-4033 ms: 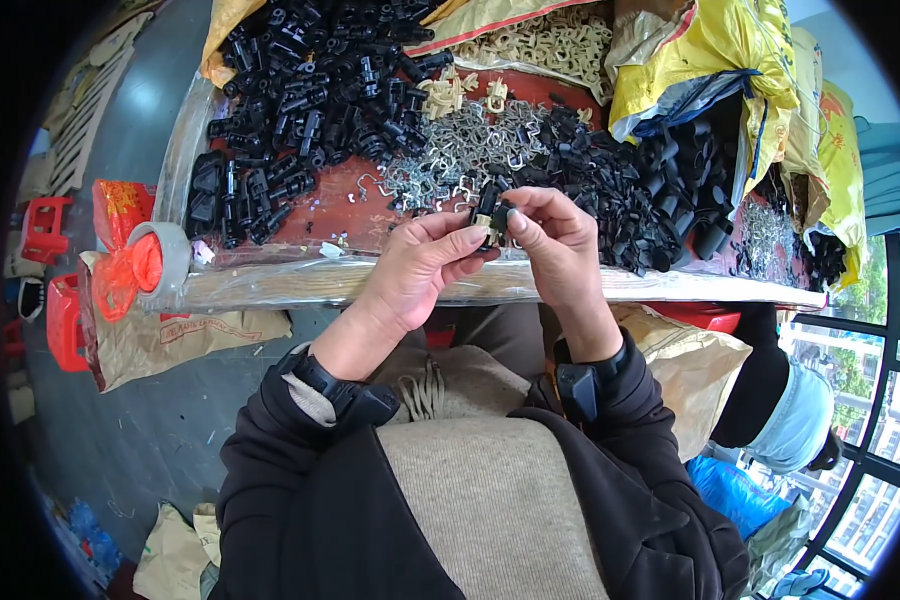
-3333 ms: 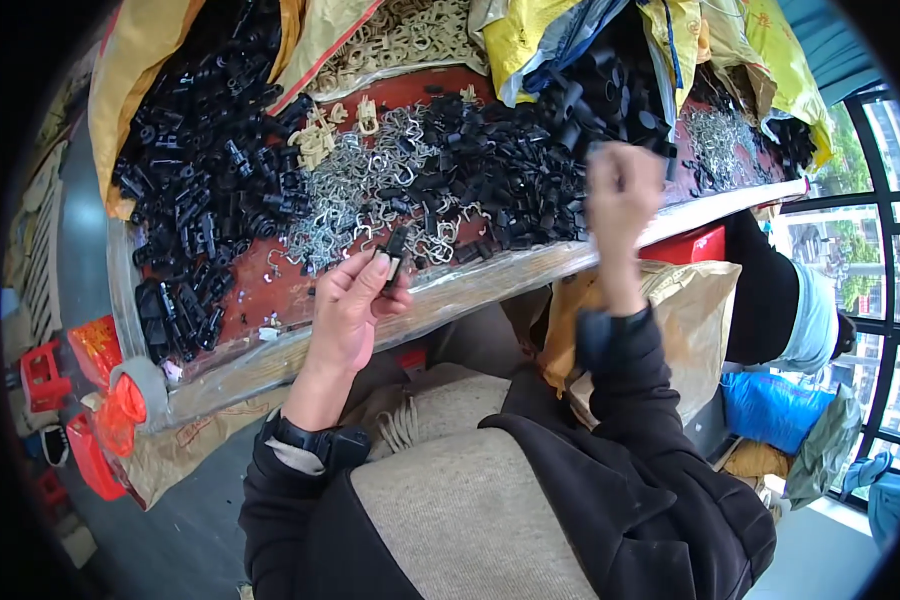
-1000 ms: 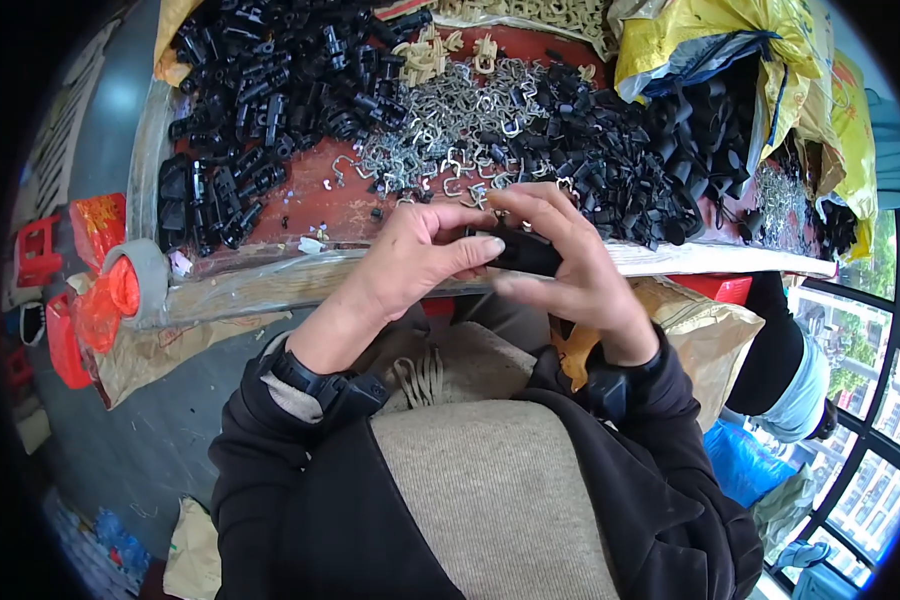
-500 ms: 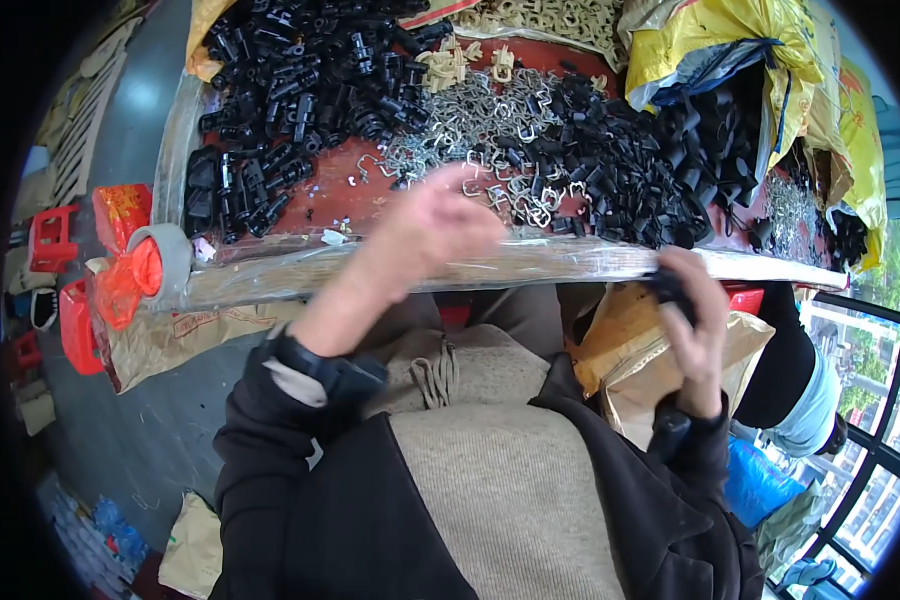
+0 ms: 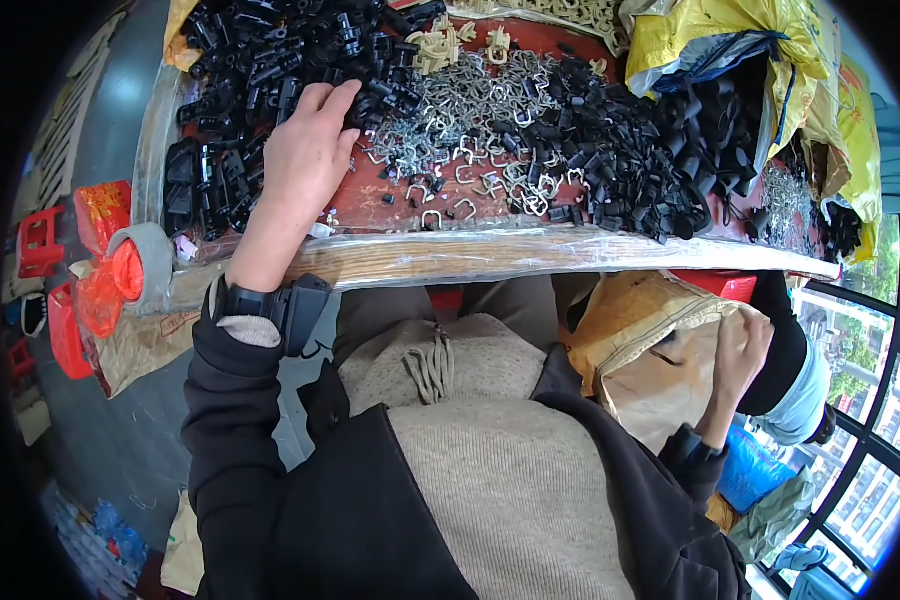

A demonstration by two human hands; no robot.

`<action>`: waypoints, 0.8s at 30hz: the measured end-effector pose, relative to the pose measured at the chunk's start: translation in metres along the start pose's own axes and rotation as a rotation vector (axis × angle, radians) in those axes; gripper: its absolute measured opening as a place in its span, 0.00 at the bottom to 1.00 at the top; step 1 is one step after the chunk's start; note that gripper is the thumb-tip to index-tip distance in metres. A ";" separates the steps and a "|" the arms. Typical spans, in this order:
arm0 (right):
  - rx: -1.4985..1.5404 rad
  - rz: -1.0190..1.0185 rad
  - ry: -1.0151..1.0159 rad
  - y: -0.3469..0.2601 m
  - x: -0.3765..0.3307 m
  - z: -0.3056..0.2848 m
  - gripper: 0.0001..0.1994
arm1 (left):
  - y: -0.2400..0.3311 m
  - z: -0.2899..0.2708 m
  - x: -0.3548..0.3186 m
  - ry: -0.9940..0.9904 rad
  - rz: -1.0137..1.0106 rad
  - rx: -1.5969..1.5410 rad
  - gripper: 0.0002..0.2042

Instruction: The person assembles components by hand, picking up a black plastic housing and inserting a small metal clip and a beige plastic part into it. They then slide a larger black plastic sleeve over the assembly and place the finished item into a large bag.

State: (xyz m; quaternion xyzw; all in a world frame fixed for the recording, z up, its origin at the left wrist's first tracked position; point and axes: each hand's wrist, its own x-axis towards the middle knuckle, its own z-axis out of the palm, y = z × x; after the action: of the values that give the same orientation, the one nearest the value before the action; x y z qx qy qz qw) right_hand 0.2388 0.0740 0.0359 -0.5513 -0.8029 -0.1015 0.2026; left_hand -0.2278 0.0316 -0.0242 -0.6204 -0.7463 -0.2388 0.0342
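My left hand (image 5: pixel 310 145) is over the heap of black plastic fittings (image 5: pixel 280 65) at the table's far left. Its fingers rest bent on the pieces and the thumb stands apart; I see nothing held. Down at the right, my right hand (image 5: pixel 740 350) has its fingers bent over the rim of an open brown paper sack (image 5: pixel 630 335), below the table edge. Inside the sack's mouth shows a small dark piece (image 5: pixel 667 352), partly blurred. Silvery metal clips (image 5: pixel 485 100) lie spread right of my left hand, beside small black caps (image 5: pixel 630 160).
The red tabletop (image 5: pixel 380 205) has a plastic-wrapped front edge (image 5: pixel 450 258). Beige clips (image 5: pixel 440 48) lie at the back. A yellow bag (image 5: pixel 710 45) spills black parts at the right. A tape roll (image 5: pixel 152 265) hangs at the left corner. Another person (image 5: pixel 795 390) is at the right.
My left hand has moved left and away from me, onto the black fittings. My right hand has gone down and right to the sack's rim; the black piece it held is no longer in it.
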 end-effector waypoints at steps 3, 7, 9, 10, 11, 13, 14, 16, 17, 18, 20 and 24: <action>0.389 -0.094 -0.168 -0.065 0.054 0.017 0.08 | 0.004 0.001 0.001 -0.154 -0.115 0.140 0.18; 0.677 -0.638 -0.267 -0.164 0.086 0.082 0.11 | -0.006 0.002 0.001 -0.031 -0.003 0.058 0.18; 0.607 -0.855 -0.295 -0.195 0.096 0.106 0.09 | -0.010 -0.002 0.000 0.031 0.012 -0.026 0.17; 0.616 -0.862 -0.301 -0.203 0.097 0.118 0.09 | -0.015 -0.005 -0.003 0.093 0.023 -0.110 0.16; 0.600 -0.876 -0.297 -0.209 0.098 0.128 0.08 | -0.017 -0.008 -0.005 0.156 0.037 -0.194 0.15; 0.567 -0.906 -0.292 -0.216 0.097 0.140 0.06 | -0.024 -0.015 -0.012 0.020 -0.168 -0.542 0.14; 0.570 -0.912 -0.300 -0.218 0.097 0.141 0.06 | -0.026 -0.018 -0.017 -0.116 -0.367 -0.893 0.13; 0.549 -0.840 -0.416 -0.220 0.097 0.140 0.06 | -0.024 -0.019 -0.027 -0.254 -0.572 -1.246 0.12; 0.534 -0.801 -0.473 -0.220 0.096 0.140 0.05 | -0.016 -0.016 -0.031 -0.239 -0.602 -1.481 0.12; 0.535 -0.804 -0.474 -0.222 0.096 0.140 0.05 | -0.007 -0.016 -0.034 -0.217 -0.626 -1.711 0.12; 0.456 -0.797 -0.517 -0.226 0.097 0.142 0.06 | 0.006 -0.015 -0.039 -0.194 -0.640 -1.946 0.12; 0.451 -0.684 -0.508 -0.227 0.090 0.138 0.07 | 0.026 -0.014 -0.041 -0.206 -0.775 -1.984 0.11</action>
State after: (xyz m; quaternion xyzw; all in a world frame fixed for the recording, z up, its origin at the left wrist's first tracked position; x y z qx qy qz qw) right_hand -0.0285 0.1193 -0.0353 -0.2055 -0.9642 0.1522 0.0699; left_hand -0.1974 -0.0085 -0.0179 -0.1088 -0.3642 -0.6801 -0.6269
